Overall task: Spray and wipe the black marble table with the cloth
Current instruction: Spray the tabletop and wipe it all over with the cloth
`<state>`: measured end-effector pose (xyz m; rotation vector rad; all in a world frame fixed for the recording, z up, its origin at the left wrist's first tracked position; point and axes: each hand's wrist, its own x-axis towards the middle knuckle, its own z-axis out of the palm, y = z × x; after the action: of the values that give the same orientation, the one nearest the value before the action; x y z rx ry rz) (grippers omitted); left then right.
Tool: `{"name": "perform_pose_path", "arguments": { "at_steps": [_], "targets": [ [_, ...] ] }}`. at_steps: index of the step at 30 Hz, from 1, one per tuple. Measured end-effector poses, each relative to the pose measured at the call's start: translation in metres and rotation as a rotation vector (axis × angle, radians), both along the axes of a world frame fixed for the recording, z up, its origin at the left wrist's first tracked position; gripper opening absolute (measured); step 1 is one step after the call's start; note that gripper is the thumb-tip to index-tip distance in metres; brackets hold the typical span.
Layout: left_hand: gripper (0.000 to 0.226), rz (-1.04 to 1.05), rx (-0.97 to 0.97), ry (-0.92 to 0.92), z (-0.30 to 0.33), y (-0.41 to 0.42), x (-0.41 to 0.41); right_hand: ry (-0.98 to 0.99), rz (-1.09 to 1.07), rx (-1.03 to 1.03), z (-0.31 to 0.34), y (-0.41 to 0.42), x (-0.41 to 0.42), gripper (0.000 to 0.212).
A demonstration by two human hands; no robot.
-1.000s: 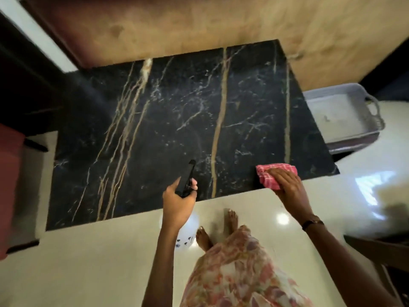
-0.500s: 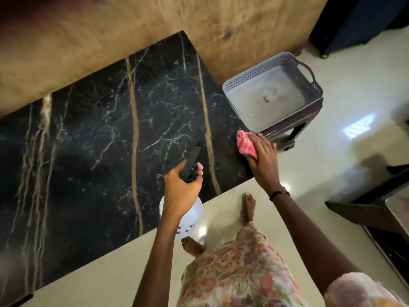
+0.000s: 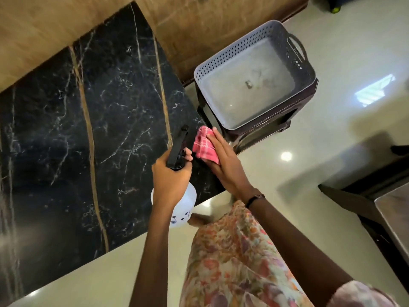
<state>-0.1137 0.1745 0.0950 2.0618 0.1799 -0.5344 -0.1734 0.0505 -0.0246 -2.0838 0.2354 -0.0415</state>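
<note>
We judge the job to be somewhere in its early or middle stretch: our right hand (image 3: 223,161) presses the pink checked cloth (image 3: 204,147) flat onto the black marble table (image 3: 93,129) at its right-hand edge, close to the near corner, so wiping is under way there, while the broad slab to the left shows no clear sign of either spray or wiping, and we cannot tell wet from dry on so glossy a surface. Our left hand (image 3: 171,176) is wrapped around the neck of the spray bottle (image 3: 177,196), one finger by the black trigger head, which points out over the table just beside the cloth. The marble is polished, dark, crossed by thin white veins and a few long golden ones. The cloth looks soft, woven and crumpled; the bottle is a rounded, translucent white plastic. Beside the table a grey perforated plastic basket (image 3: 221,60) sits on a dark stand.
</note>
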Motion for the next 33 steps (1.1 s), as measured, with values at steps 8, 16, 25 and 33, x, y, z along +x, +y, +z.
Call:
{"name": "perform_pose_path", "arguments": {
  "at_steps": [8,16,25,33],
  "targets": [
    [0.03,0.059,0.031,0.005,-0.002,-0.019,0.033,0.026,0.009,0.177,0.007,-0.012,0.118,0.069],
    [0.028,0.074,-0.014,0.022,-0.007,-0.027,0.085,0.12,0.022,0.281,0.004,-0.017,0.051,0.064],
    [0.019,0.067,0.051,0.021,-0.006,-0.034,0.159,0.033,-0.012,0.338,0.002,-0.021,0.283,0.062],
    [0.021,0.049,0.023,-0.003,-0.004,-0.032,0.222,0.038,-0.028,0.327,-0.008,-0.021,0.303,0.062]
  ]
}}
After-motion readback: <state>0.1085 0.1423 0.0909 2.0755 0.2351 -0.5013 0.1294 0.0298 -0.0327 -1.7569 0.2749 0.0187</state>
